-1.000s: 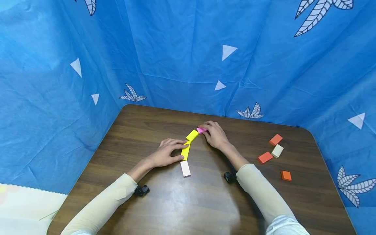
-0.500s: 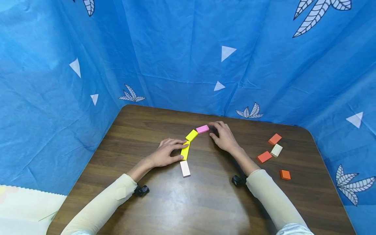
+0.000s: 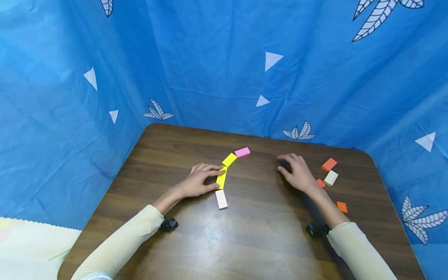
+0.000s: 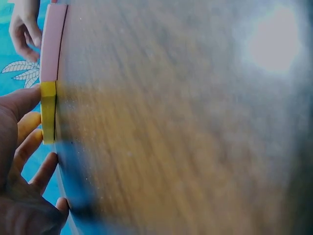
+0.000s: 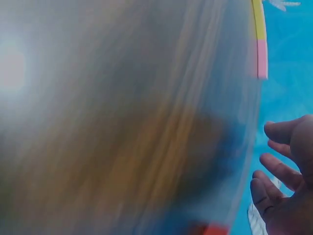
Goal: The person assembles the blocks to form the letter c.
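My left hand [image 3: 197,182] pinches a yellow block [image 3: 221,180] lengthwise, thumb at its near end and fingertips at its far end. A second yellow block [image 3: 229,160] angles off behind it, followed by a pink block [image 3: 242,152]. Nearest the person lies a pale pink block [image 3: 221,199], so the blocks form a curved row. In the left wrist view the held yellow block [image 4: 48,112] sits end to end with the pale pink one [image 4: 53,44]. My right hand [image 3: 297,173] is over the table right of the row, fingers loosely bent and holding nothing.
On the table's right side lie a coral block [image 3: 329,164], a cream block [image 3: 331,178], a red block [image 3: 320,183] partly hidden by the right hand, and an orange block [image 3: 342,207]. A blue patterned cloth [image 3: 217,70] hangs behind the brown wooden table [image 3: 245,237].
My right hand has let go of the pink block and moved right toward the loose blocks. The left hand stays at the yellow block.
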{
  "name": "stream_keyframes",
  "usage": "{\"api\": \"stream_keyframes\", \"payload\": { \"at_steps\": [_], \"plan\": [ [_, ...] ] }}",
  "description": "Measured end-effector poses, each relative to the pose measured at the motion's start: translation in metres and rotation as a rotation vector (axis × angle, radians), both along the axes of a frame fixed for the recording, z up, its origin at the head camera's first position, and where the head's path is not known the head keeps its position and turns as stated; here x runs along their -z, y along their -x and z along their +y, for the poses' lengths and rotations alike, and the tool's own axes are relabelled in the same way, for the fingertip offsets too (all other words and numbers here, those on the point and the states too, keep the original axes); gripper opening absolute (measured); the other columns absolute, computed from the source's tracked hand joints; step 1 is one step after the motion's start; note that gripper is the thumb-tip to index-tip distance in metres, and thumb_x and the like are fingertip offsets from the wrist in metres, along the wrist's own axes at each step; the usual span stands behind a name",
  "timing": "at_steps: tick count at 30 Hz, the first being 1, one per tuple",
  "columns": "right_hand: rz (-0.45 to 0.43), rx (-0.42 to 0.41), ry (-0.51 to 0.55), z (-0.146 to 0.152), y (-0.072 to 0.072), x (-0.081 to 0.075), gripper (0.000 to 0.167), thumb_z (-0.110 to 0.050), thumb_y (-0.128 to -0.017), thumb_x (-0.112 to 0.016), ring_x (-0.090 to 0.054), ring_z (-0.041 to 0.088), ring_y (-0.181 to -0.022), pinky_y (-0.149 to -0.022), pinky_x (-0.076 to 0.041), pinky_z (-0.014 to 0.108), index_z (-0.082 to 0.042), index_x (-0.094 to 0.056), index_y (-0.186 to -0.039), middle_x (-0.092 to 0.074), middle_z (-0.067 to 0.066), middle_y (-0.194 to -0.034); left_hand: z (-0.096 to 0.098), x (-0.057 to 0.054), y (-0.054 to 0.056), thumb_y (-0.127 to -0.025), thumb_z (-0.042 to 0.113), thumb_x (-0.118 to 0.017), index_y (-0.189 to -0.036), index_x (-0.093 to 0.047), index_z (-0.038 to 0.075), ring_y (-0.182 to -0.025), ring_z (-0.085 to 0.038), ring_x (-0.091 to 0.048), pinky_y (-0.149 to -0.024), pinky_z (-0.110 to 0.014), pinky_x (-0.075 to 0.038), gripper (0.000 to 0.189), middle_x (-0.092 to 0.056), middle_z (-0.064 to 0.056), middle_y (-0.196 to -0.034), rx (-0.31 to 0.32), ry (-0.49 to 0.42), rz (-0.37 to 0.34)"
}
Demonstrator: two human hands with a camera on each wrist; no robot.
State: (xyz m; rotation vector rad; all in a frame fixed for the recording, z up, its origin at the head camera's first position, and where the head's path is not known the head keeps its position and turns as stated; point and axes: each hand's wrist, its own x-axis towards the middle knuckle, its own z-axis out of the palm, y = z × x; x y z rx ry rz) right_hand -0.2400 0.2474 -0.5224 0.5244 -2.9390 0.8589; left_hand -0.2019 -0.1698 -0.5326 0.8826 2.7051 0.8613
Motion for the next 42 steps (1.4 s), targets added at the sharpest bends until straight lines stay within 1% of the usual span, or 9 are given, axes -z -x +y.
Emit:
{"api": "stream_keyframes", "payload": {
  "at_steps": [4,7,9,13,18,24,32,37,42],
  "plan": [
    [-0.015,0.016,-0.016,0.032,-0.014,-0.006,0.036,-0.022,-0.107,-0.069,-0.052,0.048,-0.132,-0.108,-0.042,0.069,-0.006,-0.069,-0.139,-0.064,0.024,-0.141,0.001,-0.001,0.001,-0.103,0.039,-0.074,-0.156,-0.060,0.024,-0.153,-0.027,-0.044,-0.129,-0.066,-0.020,0.057,-0.050,0.007,-0.168,-0.001,0.008,0.000],
    [-0.029,0.019,-0.019,0.055,-0.026,-0.010,0.031,-0.017,-0.107,-0.067,-0.054,0.048,-0.131,-0.106,-0.042,0.070,-0.006,-0.071,-0.136,-0.066,0.024,-0.138,0.001,-0.001,0.001,-0.103,0.039,-0.074,-0.156,-0.059,0.024,-0.153,-0.026,-0.045,-0.129,-0.066,-0.020,0.058,-0.050,0.007,-0.168,0.000,0.014,-0.001],
    [-0.034,0.011,-0.021,0.068,-0.034,-0.012,0.030,-0.006,-0.105,-0.063,-0.056,0.046,-0.127,-0.101,-0.043,0.066,-0.007,-0.072,-0.133,-0.067,0.023,-0.136,0.001,-0.001,0.001,-0.103,0.039,-0.074,-0.157,-0.059,0.024,-0.152,-0.026,-0.045,-0.129,-0.066,-0.020,0.058,-0.050,0.007,-0.168,0.001,0.014,-0.001],
    [-0.002,-0.024,-0.037,0.089,-0.048,-0.014,0.049,0.015,-0.090,-0.055,-0.051,0.042,-0.115,-0.090,-0.036,0.051,-0.008,-0.073,-0.130,-0.067,0.023,-0.135,0.002,-0.001,0.001,-0.102,0.039,-0.074,-0.157,-0.059,0.024,-0.151,-0.026,-0.046,-0.127,-0.066,-0.022,0.058,-0.051,0.007,-0.167,0.000,0.007,0.008],
    [0.046,-0.046,-0.087,0.106,-0.061,-0.014,0.055,0.018,-0.083,-0.065,-0.044,0.036,-0.108,-0.085,-0.027,0.042,-0.009,-0.072,-0.131,-0.067,0.024,-0.137,0.002,-0.002,0.001,-0.103,0.040,-0.073,-0.156,-0.060,0.025,-0.152,-0.025,-0.046,-0.127,-0.066,-0.022,0.057,-0.051,0.008,-0.167,0.000,0.010,0.013],
    [0.069,-0.060,-0.131,0.110,-0.066,-0.011,0.049,0.010,-0.083,-0.079,-0.052,0.043,-0.117,-0.090,-0.032,0.048,-0.007,-0.073,-0.129,-0.071,0.025,-0.132,0.001,-0.001,0.001,-0.103,0.040,-0.073,-0.157,-0.059,0.025,-0.152,-0.025,-0.045,-0.126,-0.066,-0.023,0.058,-0.051,0.008,-0.167,0.001,0.012,0.004],
    [0.028,-0.026,-0.169,0.107,-0.065,-0.009,0.045,0.008,-0.086,-0.079,-0.050,0.041,-0.115,-0.090,-0.036,0.052,-0.007,-0.074,-0.128,-0.071,0.024,-0.131,0.001,0.000,0.001,-0.103,0.040,-0.074,-0.157,-0.059,0.025,-0.152,-0.025,-0.046,-0.129,-0.066,-0.019,0.058,-0.050,0.008,-0.167,-0.003,0.013,-0.005],
    [0.024,-0.002,-0.177,0.105,-0.065,-0.010,0.042,0.002,-0.089,-0.081,-0.049,0.042,-0.115,-0.092,-0.041,0.060,-0.007,-0.073,-0.129,-0.071,0.024,-0.127,0.002,-0.001,0.002,-0.102,0.038,-0.075,-0.155,-0.060,0.024,-0.152,-0.026,-0.046,-0.130,-0.066,-0.019,0.057,-0.051,0.008,-0.167,0.001,0.005,0.011],
    [0.023,0.002,-0.159,0.102,-0.067,-0.009,0.041,-0.006,-0.090,-0.084,-0.056,0.041,-0.112,-0.091,-0.043,0.064,-0.007,-0.073,-0.129,-0.071,0.020,-0.121,0.003,-0.003,0.002,-0.102,0.038,-0.075,-0.156,-0.059,0.023,-0.151,-0.027,-0.046,-0.128,-0.068,-0.020,0.058,-0.052,0.005,-0.166,0.008,0.001,0.005]
  ]
}}
